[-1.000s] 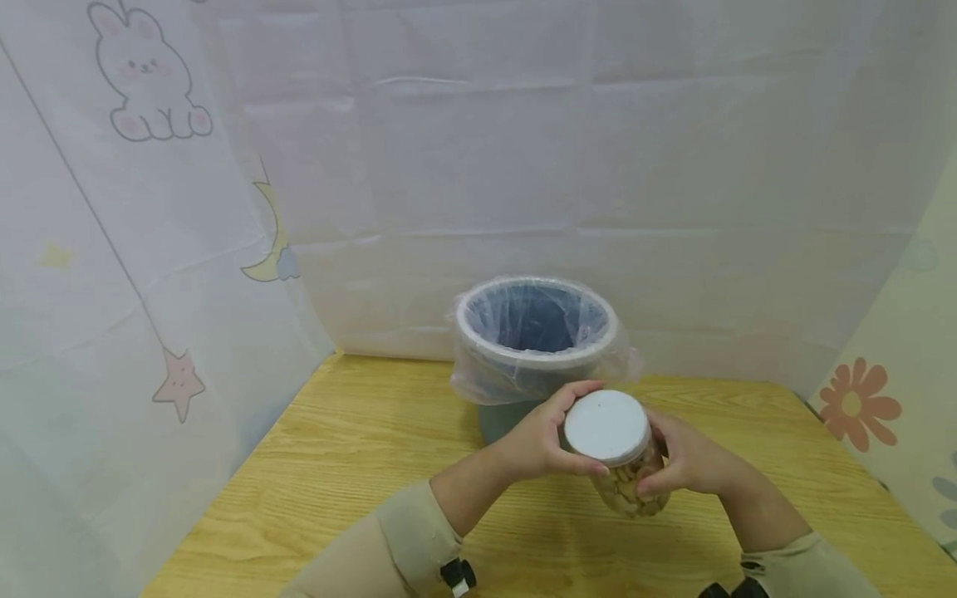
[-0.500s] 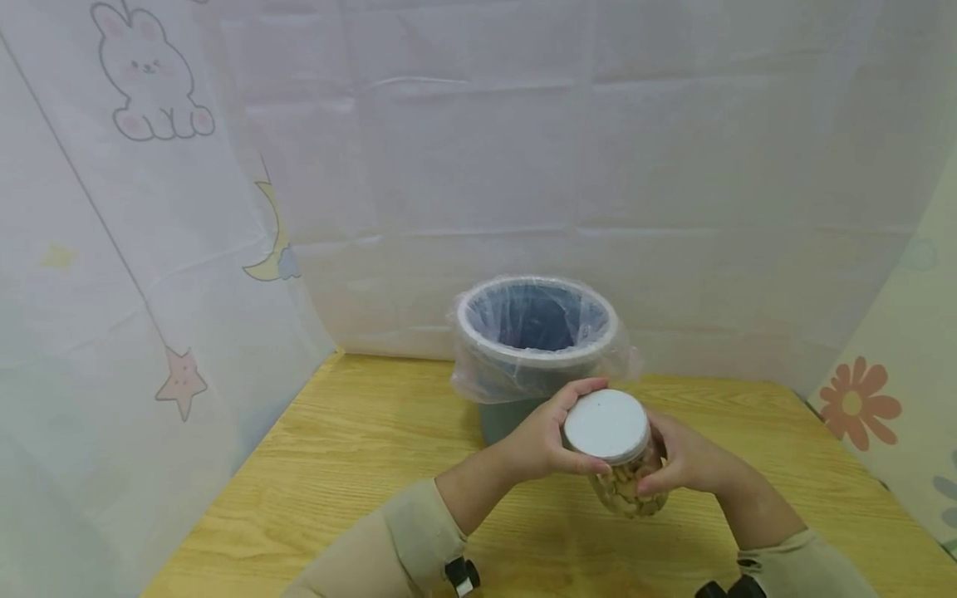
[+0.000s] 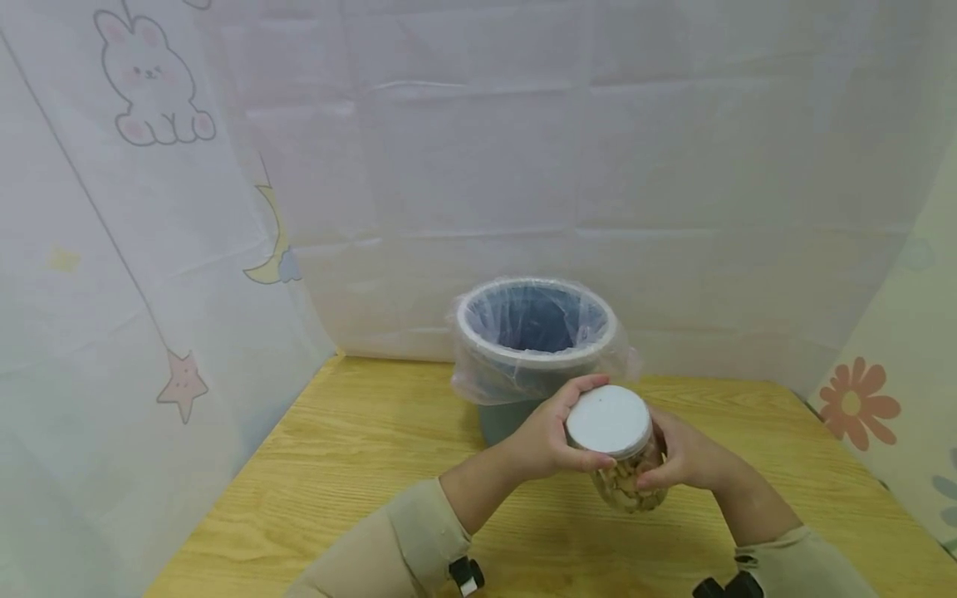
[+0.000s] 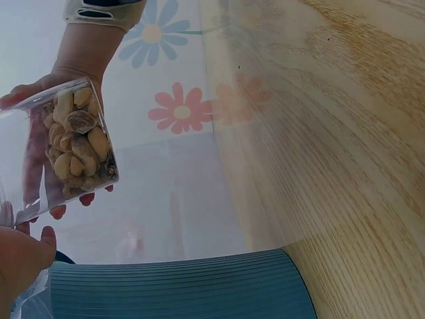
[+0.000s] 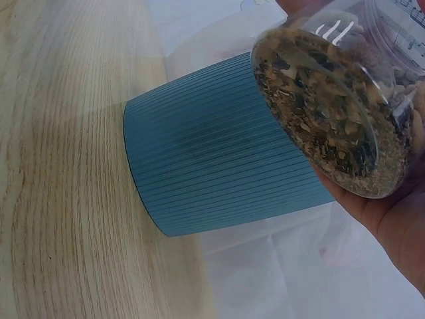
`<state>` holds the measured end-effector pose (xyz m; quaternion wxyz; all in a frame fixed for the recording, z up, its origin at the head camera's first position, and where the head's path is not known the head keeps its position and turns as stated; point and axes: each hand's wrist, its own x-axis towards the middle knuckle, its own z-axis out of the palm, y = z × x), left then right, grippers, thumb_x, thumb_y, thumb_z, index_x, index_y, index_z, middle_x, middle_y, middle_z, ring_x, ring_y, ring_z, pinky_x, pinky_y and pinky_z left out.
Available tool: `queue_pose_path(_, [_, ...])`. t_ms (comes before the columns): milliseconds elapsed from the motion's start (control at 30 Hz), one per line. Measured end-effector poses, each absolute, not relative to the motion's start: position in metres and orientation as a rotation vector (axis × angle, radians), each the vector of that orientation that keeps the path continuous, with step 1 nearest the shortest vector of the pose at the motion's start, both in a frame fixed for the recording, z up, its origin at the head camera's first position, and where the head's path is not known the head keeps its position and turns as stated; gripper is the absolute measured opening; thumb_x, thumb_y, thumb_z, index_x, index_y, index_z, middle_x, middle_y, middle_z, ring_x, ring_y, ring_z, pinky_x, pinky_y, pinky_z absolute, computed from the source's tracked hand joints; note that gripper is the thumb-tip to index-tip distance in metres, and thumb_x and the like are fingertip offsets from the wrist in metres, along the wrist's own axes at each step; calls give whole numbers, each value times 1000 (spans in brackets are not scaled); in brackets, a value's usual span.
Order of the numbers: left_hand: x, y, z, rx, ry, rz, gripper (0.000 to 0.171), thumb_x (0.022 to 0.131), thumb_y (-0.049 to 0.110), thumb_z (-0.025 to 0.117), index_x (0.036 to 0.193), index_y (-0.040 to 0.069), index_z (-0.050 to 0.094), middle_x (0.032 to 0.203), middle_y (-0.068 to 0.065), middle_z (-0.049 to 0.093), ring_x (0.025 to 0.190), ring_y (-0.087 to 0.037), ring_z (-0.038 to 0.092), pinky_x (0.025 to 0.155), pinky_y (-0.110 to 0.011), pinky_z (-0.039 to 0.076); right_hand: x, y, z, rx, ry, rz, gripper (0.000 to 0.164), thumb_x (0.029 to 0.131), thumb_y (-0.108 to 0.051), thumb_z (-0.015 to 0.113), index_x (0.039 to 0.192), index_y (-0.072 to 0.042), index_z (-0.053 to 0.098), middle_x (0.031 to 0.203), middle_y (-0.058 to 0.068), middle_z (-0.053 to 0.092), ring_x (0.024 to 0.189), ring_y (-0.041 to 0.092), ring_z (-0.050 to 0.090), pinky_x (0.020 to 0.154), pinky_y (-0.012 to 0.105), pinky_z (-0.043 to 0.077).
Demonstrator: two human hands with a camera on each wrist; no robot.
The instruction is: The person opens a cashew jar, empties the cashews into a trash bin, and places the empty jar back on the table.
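Observation:
A clear jar (image 3: 630,483) with a white lid (image 3: 609,421) is held tilted in front of the bin, clear of the table. My left hand (image 3: 546,436) grips it at the lid, thumb along the near edge and fingers round the far side. Round the jar's body curls my right hand (image 3: 691,453), thumb on the front. Tan and brown nut-like pieces (image 4: 78,136) fill part of the jar in the left wrist view. Its base (image 5: 332,109), with brown crumbs gathered inside, faces the right wrist camera. The lid hides part of the left palm.
Just behind the jar stands a blue-grey ribbed bin (image 5: 219,146) with a white rim (image 3: 467,328) and a clear plastic liner (image 3: 478,378) folded over it. The wooden table (image 3: 359,465) meets pale printed cloth hangings (image 3: 463,183) at the back and sides.
The jar and both hands have risen very slightly in the head view. The left hand's grip on the lid and the right hand's on the body look the same.

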<state>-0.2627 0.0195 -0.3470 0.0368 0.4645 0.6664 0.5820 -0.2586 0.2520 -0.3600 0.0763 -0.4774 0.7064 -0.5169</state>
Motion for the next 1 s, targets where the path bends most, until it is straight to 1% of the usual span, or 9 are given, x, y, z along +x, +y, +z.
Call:
queue_pose_path(233, [-263, 20, -348, 1416, 2056, 1786, 87, 71, 0, 75, 141, 15, 27, 133, 2, 43, 115, -7, 46, 96, -25, 38, -259, 251, -361, -1433, 2084, -1554, 73, 75, 1, 69, 135, 0, 28, 120, 5, 48, 106, 17, 53, 84, 34, 49])
queue_pose_path(567, [-263, 19, -349, 1420, 2102, 1766, 87, 71, 2, 75, 142, 17, 27, 133, 2, 43, 114, -7, 46, 96, -25, 39, -258, 250, -363, -1440, 2146, -1556, 73, 71, 2, 71, 132, -2, 32, 118, 3, 50, 104, 16, 55, 83, 33, 50])
queue_pose_path(867, [-263, 20, -349, 1415, 2161, 1740, 87, 71, 5, 75, 142, 16, 26, 133, 3, 43, 113, -6, 46, 95, -24, 39, -261, 250, -364, -1431, 2137, -1568, 72, 72, 1, 71, 132, -2, 32, 118, 4, 50, 104, 16, 54, 83, 33, 50])
queue_pose_path(1000, [-262, 19, -350, 1405, 2164, 1745, 87, 72, 4, 75, 142, 14, 25, 134, 4, 43, 114, -6, 46, 95, -24, 39, -262, 249, -366, -1441, 2144, -1565, 72, 72, 0, 71, 132, -1, 32, 119, 4, 50, 105, 16, 54, 83, 33, 50])
